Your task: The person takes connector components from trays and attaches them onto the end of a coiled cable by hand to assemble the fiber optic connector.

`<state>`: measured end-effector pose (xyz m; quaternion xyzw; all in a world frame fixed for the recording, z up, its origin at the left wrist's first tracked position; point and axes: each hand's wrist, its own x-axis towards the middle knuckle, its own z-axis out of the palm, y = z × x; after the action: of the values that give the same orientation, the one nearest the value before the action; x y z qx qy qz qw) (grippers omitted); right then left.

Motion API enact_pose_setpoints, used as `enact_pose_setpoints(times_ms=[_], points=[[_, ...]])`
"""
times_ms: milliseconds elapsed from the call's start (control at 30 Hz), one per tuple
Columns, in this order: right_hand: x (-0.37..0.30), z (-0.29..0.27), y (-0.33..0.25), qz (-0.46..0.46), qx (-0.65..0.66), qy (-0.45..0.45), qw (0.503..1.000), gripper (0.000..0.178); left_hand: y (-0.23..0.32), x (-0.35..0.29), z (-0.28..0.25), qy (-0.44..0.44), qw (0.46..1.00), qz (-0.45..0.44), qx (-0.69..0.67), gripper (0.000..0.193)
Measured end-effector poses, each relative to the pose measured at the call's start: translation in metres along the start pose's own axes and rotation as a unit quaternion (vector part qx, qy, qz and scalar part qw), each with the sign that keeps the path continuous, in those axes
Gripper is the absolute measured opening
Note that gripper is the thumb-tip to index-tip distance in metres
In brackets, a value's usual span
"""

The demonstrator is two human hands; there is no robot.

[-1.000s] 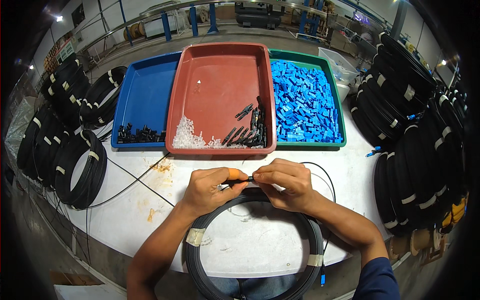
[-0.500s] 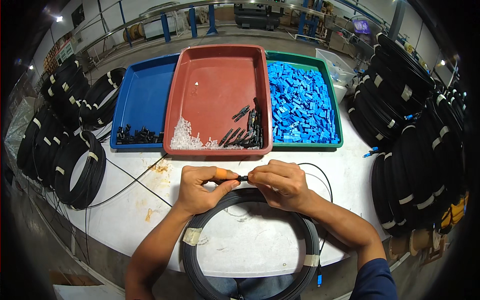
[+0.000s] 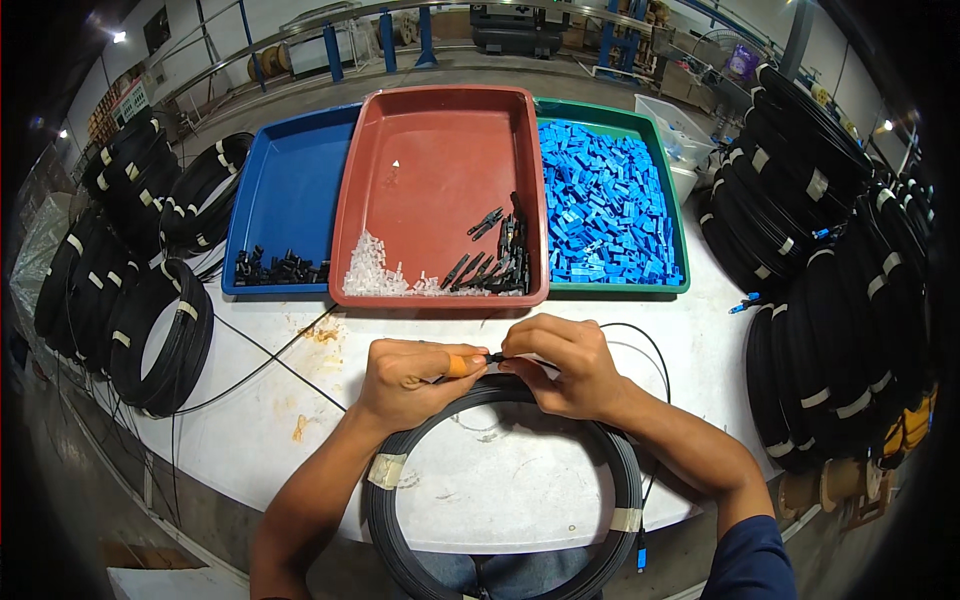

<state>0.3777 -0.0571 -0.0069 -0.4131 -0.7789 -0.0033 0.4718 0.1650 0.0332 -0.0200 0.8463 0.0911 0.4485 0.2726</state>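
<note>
Orange wrap [image 3: 458,366] has slid lower; left hand [image 3: 412,380] and right hand [image 3: 570,365] pinch a small black piece [image 3: 494,357] tightly, with the cable ring [image 3: 628,475] below their grip.

red tray [image 3: 440,190]: smooth plastic (slightly glossy) | cable coil [image 3: 383,520]: matt

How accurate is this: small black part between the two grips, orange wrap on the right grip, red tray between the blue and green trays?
The orange wrap is on the left grip, not the right grip; the head view shows it. The rest holds: small black part between both grips, red tray between the blue tray and green tray.
</note>
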Motion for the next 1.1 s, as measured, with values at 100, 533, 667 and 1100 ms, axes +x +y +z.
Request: enact_pose_setpoints(times_ms=[100,533,667,1100], points=[[-0.0025,-0.0006,-0.0017,0.0,-0.028,-0.029,0.999,0.022,0.0026,0.0021,-0.0038,-0.029,0.999,0.037,0.026,0.011],[0.0003,-0.0012,-0.0003,0.013,-0.013,-0.018,1.0,0.019,0.0044,0.002,-0.0016,-0.02,0.999,0.023,0.035,0.012],[-0.0012,0.0001,-0.0004,-0.025,-0.032,-0.003,0.999,0.02,0.0048,0.0024,-0.0011,-0.02,0.995,0.081,0.051,0.009],[-0.0029,0.0023,0.0042,-0.004,0.014,-0.021,1.0,0.017,0.0037,0.0039,-0.004,-0.04,0.992,0.106,0.06,0.019]])
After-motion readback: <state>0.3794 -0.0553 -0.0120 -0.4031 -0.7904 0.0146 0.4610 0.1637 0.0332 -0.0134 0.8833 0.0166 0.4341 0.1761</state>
